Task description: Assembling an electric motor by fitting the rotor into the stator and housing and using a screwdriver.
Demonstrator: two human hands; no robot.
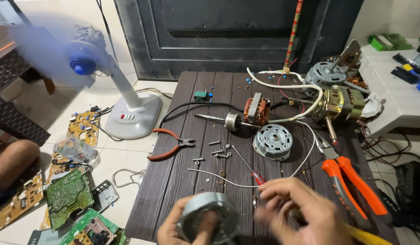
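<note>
Green circuit boards (69,196) are strewn on the floor at the far left, beside a white fan (128,106), and red-handled pliers (170,144) are laid at the dark table's (173,181) left edge. At the near edge a round grey motor cover (209,222) is gripped in the left hand (185,229), while the right hand (300,213) is blurred, curled around a red-tipped tool (258,177). Loose screws (219,152), a white wire (219,178), a second motor cover (272,141) and orange cutters (350,181) are spread beyond.
</note>
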